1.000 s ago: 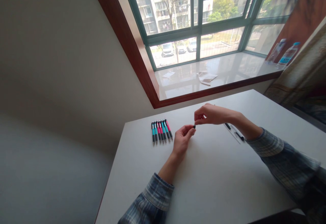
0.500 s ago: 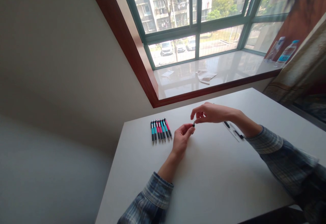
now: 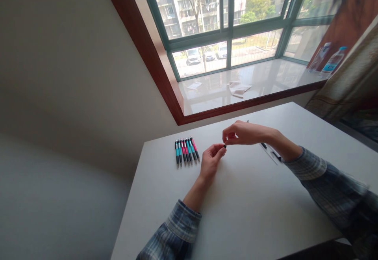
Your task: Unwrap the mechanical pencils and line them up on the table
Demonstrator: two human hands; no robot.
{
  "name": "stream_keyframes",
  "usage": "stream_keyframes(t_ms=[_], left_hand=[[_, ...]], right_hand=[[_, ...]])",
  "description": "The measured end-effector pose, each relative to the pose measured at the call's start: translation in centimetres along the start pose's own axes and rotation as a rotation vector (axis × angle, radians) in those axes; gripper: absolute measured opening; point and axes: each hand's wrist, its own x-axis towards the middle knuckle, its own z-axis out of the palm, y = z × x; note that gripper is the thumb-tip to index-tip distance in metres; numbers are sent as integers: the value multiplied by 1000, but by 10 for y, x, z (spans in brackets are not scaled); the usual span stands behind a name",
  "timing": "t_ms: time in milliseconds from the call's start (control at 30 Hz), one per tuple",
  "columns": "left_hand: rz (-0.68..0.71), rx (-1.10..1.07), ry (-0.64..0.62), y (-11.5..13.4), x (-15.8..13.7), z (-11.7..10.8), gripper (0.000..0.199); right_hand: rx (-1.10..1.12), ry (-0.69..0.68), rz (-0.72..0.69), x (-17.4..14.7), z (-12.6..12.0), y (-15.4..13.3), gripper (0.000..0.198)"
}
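Note:
My left hand (image 3: 210, 160) pinches a small black pen part (image 3: 225, 146) between thumb and forefinger, a little above the white table (image 3: 236, 197). Most of that part is hidden by fingers. My right hand (image 3: 243, 132) comes in from the right, its fingers closed at the upper end of the same piece, thumb and fingertips nearly meeting my left fingertips. Left of my hands lies a tidy row of several click pens (image 3: 186, 152), teal or pink with black grips. Loose pen parts (image 3: 271, 153), black and clear, lie partly hidden under my right wrist.
Behind the table, a window sill (image 3: 212, 96) with a red-brown frame holds a crumpled cloth (image 3: 238, 89), a white paper (image 3: 195, 85) and two clear bottles (image 3: 333, 62). A curtain (image 3: 339, 78) hangs at the right. A plain wall (image 3: 73, 94) rises at the left.
My right fingers have closed over the silver end of the small part, which showed before. My left hand has hardly moved.

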Motion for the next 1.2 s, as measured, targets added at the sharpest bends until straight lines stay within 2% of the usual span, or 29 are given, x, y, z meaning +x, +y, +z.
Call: stream_keyframes(t_ms=[133, 300, 433, 700, 1033, 1200], left_hand=[[9, 15, -5, 1, 0, 1, 28], [-2, 7, 0, 0, 0, 0, 28], [2, 16, -3, -1, 0, 0, 28], [-14, 21, 18, 1, 0, 0, 29], [8, 34, -20, 1, 1, 0, 31], [-1, 69, -34, 6, -1, 3, 38]], right_hand=[[-24, -10, 12, 1, 2, 2, 33], [4, -7, -8, 0, 2, 1, 22], [-35, -39, 44, -1, -1, 0, 34], [-35, -56, 17, -2, -3, -1, 19], [-190, -93, 31, 3, 5, -6, 35], [-134, -47, 7, 3, 4, -4, 32]])
